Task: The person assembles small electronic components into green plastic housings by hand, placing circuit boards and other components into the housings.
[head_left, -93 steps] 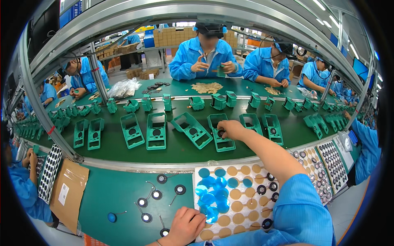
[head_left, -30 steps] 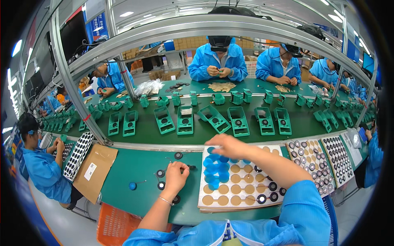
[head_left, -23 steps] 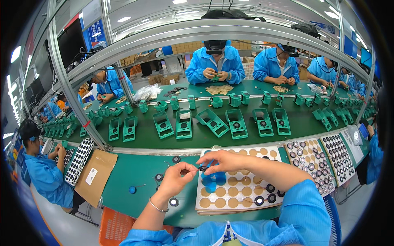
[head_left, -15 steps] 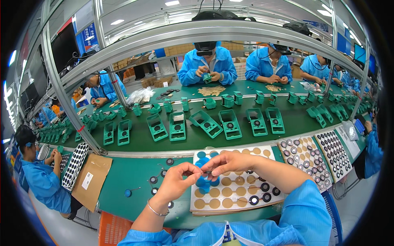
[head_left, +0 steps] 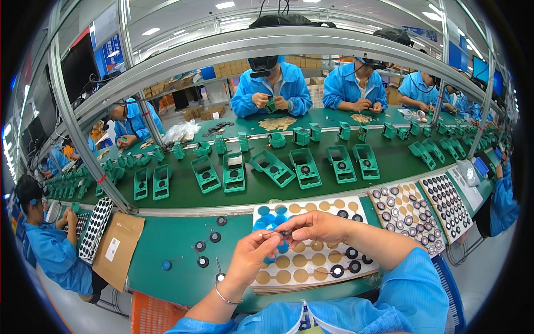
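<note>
Over the left part of a white sheet of tan round stickers (head_left: 264, 285), my two hands meet, fingertips together. Between them is a small black disc-shaped part (head_left: 285, 234), mostly covered by the fingers. My left hand (head_left: 251, 253), a bracelet on its wrist, pinches it from the left. From the right, my right hand (head_left: 316, 227) closes on the same part with thumb and fingers. Blue round film pieces (head_left: 262, 225) lie on the sheet under the hands. Black discs with thin wires (head_left: 337, 271) rest on the sheet's right side.
Several wired black discs (head_left: 203, 261) and a blue disc (head_left: 166, 265) lie on the green table left of the sheet. Filled disc trays (head_left: 406, 214) stand at right, brown cardboard (head_left: 118, 250) at left. Green housings (head_left: 305, 168) line the belt beyond a metal rail. Co-workers sit opposite.
The view has shifted slightly. My hands have moved a little right and nearer to me over the sheet, and the black part shows more plainly between the fingertips.
</note>
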